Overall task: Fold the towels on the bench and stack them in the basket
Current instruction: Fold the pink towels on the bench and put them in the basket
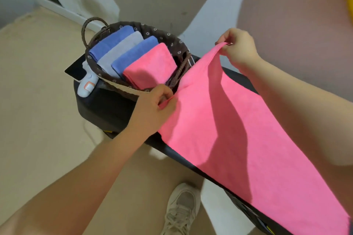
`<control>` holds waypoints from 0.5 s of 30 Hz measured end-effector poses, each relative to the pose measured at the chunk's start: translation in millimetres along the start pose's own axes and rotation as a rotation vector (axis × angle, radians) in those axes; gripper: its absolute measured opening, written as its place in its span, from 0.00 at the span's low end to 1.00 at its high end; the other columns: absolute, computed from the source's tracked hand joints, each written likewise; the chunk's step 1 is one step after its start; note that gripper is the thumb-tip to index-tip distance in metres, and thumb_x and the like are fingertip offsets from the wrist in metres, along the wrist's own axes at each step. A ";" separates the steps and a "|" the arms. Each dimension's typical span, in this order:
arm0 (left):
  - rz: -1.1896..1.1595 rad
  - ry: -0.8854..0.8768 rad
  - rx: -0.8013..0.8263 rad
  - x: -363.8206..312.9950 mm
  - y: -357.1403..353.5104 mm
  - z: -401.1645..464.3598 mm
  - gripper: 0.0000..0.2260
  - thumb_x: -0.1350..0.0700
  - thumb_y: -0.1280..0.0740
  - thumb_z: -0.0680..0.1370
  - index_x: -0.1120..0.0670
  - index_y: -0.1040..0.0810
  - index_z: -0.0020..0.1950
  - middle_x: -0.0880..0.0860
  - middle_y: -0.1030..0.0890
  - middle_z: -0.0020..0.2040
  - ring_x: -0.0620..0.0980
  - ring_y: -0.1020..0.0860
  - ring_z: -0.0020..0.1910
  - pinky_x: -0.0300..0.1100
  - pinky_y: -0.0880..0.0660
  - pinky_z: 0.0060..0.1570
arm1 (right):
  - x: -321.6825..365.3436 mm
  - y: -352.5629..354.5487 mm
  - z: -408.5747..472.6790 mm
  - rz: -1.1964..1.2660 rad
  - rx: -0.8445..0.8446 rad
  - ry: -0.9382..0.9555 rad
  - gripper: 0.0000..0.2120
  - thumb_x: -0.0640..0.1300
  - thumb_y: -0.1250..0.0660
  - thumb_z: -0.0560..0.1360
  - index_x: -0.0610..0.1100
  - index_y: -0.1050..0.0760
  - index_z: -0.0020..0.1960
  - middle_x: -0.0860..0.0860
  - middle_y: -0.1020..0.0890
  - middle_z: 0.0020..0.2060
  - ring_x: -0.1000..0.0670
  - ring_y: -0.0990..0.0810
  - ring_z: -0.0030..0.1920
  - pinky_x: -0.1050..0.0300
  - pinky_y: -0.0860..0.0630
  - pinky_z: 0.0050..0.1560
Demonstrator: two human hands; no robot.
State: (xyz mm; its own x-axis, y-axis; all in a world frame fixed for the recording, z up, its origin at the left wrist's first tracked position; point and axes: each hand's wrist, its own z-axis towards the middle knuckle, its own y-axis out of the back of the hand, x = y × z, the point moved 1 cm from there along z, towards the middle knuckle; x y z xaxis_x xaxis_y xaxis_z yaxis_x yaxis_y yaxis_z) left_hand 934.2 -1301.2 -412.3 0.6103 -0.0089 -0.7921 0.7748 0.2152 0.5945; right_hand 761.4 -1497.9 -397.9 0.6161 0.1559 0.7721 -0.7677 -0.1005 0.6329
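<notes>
A long pink towel (pixel 238 139) lies spread along the black bench (pixel 107 108), running toward the lower right. My left hand (pixel 154 107) pinches its near corner beside the basket. My right hand (pixel 237 47) pinches the far corner and lifts it a little above the bench. A dark woven basket (pixel 172 42) with a flowered lining stands on the bench's left end. Inside it stand several folded towels side by side: a blue towel (pixel 112 42), a grey towel (pixel 120 49), another blue towel (pixel 135 53) and a pink folded towel (pixel 150 65).
A white handheld device (pixel 87 84) with a dark screen lies on the bench left of the basket. The beige floor (pixel 38 101) spreads to the left. My shoe (pixel 181 210) stands below the bench edge. A wall rises close behind the bench.
</notes>
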 end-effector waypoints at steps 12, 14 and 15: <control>-0.352 -0.052 0.647 -100.1 -171.3 -44.0 0.08 0.54 0.33 0.73 0.48 0.29 0.35 0.49 0.31 0.31 0.41 0.34 0.32 0.34 0.37 0.35 | -143.0 148.5 -116.0 0.121 0.098 -0.297 0.12 0.27 0.39 0.74 0.34 0.21 0.54 0.37 0.24 0.61 0.36 0.28 0.61 0.67 0.33 0.34; -0.381 -0.081 0.723 -117.7 -192.9 -53.2 0.11 0.61 0.34 0.75 0.48 0.29 0.36 0.45 0.31 0.28 0.41 0.35 0.31 0.32 0.37 0.34 | -168.2 168.0 -130.5 0.142 0.086 -0.369 0.13 0.27 0.40 0.74 0.38 0.20 0.48 0.47 0.15 0.46 0.43 0.22 0.44 0.67 0.32 0.31; -0.374 -0.101 0.764 -128.4 -205.4 -58.4 0.12 0.63 0.34 0.75 0.48 0.29 0.36 0.44 0.32 0.26 0.40 0.35 0.30 0.31 0.37 0.33 | -181.8 179.5 -139.7 0.150 0.073 -0.421 0.14 0.27 0.40 0.75 0.40 0.20 0.48 0.50 0.14 0.37 0.49 0.22 0.36 0.67 0.31 0.30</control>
State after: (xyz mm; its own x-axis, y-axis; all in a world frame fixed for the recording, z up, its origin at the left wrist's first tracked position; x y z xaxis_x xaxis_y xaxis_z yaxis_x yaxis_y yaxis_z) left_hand 687.0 -1287.3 -440.8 0.2762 -0.0433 -0.9601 0.8047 -0.5359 0.2556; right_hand 487.0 -1407.0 -432.7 0.5287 -0.2772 0.8022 -0.8488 -0.1628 0.5031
